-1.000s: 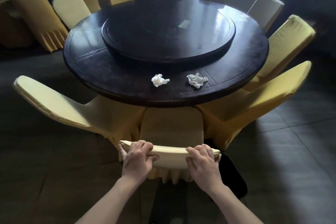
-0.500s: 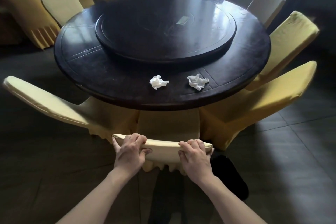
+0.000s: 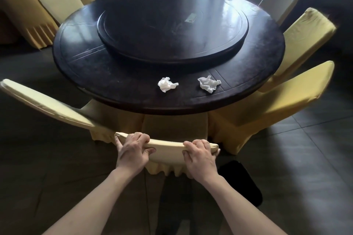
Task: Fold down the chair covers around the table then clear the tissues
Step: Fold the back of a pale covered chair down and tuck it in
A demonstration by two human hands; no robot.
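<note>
Head cam: left hand [image 3: 133, 149] and right hand [image 3: 200, 155] both clench the nearest chair cover [image 3: 168, 146] below the table [image 3: 114, 82]. Probably mid-fold, hard to tell. Both tissues [image 3: 167, 84] sit uncleared on its near edge.

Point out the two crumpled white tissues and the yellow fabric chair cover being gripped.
Left crumpled white tissue [image 3: 166, 84]: head view, its middle.
Right crumpled white tissue [image 3: 208, 84]: head view, its middle.
Yellow fabric chair cover [image 3: 168, 146]: head view, top edge between the hands.
</note>
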